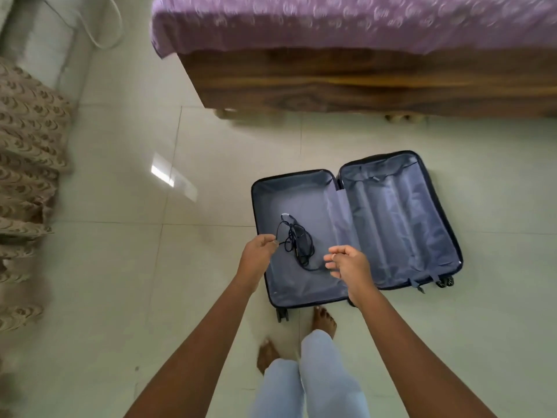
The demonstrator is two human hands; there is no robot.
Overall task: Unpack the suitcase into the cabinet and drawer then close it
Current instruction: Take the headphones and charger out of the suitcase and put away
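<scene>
A dark blue suitcase (394, 224) lies open flat on the tiled floor, and both of its grey-lined halves are bare. Over its left half is a tangled dark cable (297, 242) with a white tip. My left hand (256, 251) pinches one end of the cable at the suitcase's left rim. My right hand (349, 265) is over the middle of the case, its fingers curled where the cable's other end reaches them. The bundle stretches between both hands.
A wooden bed frame (361, 82) with a purple sheet (346, 22) stands just beyond the suitcase. A patterned brown cloth (27, 164) hangs at the left edge. My bare feet (324, 319) stand at the suitcase's near edge on pale floor tiles (120, 267).
</scene>
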